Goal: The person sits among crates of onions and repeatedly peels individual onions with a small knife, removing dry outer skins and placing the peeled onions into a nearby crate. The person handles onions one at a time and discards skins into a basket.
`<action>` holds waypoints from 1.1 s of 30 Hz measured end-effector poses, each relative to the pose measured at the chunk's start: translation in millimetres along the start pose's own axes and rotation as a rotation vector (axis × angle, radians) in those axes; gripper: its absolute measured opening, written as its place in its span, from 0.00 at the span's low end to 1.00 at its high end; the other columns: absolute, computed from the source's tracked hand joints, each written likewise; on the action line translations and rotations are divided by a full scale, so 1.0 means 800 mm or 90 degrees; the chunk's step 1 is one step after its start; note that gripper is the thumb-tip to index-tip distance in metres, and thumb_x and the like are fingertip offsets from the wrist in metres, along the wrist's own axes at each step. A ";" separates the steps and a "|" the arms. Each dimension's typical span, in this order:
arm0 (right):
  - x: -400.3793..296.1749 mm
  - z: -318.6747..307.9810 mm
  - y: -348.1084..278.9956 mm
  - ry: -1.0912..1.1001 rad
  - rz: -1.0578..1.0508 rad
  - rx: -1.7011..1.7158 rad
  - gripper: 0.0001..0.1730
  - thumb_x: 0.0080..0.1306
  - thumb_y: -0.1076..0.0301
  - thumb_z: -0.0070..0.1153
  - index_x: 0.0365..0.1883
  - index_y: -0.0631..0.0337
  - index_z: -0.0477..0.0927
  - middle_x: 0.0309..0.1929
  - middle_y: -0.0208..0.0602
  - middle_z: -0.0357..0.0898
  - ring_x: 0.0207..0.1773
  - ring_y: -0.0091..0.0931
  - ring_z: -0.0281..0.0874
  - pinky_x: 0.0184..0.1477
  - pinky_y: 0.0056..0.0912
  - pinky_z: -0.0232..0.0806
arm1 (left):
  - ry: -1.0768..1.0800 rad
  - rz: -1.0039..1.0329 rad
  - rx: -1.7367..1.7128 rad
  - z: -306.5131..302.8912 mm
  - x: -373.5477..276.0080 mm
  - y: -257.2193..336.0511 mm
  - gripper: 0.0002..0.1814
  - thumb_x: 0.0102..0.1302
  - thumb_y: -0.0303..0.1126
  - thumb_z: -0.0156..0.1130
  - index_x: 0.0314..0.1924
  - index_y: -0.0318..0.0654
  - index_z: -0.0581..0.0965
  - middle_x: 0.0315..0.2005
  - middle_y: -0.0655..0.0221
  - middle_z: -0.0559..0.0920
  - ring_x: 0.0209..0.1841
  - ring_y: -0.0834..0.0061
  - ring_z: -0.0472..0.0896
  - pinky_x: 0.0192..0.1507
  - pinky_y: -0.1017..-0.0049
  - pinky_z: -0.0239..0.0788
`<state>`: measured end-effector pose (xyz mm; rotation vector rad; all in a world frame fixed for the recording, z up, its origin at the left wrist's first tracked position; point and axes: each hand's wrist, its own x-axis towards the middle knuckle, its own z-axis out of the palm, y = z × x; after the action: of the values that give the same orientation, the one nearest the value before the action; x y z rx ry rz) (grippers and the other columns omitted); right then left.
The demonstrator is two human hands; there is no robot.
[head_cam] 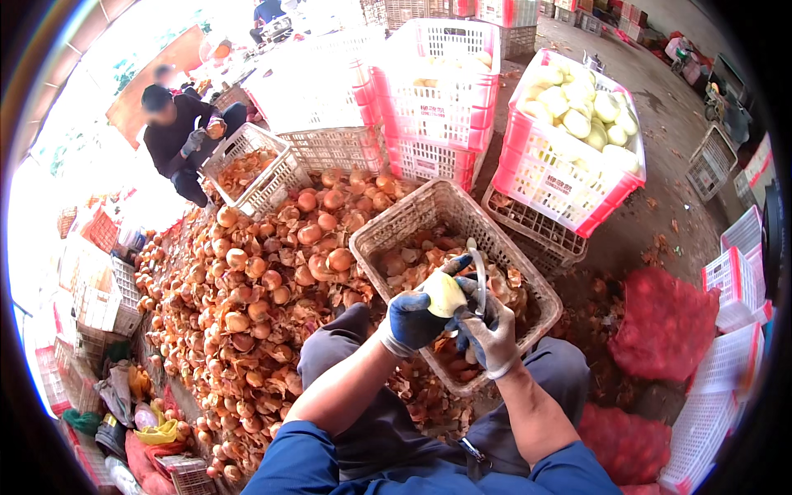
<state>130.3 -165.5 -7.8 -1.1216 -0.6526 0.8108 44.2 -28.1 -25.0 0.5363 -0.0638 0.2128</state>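
Note:
In my left hand (409, 323), which wears a grey and blue work glove, a pale peeled onion (444, 295) is held. My right hand (492, 337), gloved the same way, grips a curved metal blade (479, 278) beside the onion; its handle is hidden in the fingers. Both hands are over a dirty plastic crate (526, 272) between my knees, with onion skins (427, 250) inside. A large heap of unpeeled onions (247, 309) lies to the left of the crate.
A pink and white crate (569, 179) full of peeled onions (578, 105) stands ahead on another crate, beside more stacked crates (433, 117). At the upper left a person (179, 136) crouches by a crate of skins (247, 167). Red mesh sacks (665, 322) lie at the right.

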 end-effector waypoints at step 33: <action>0.014 -0.022 0.010 -0.119 -0.267 -0.404 0.29 0.73 0.69 0.48 0.71 0.68 0.63 0.32 0.52 0.81 0.32 0.42 0.83 0.35 0.36 0.73 | 0.110 0.124 0.111 -0.008 -0.023 0.000 0.44 0.50 0.29 0.71 0.66 0.24 0.62 0.59 0.51 0.74 0.61 0.59 0.75 0.66 0.65 0.66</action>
<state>149.0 -163.2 -20.1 -1.4122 -1.3120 0.3465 26.4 -28.1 -32.1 0.6833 0.0712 0.4565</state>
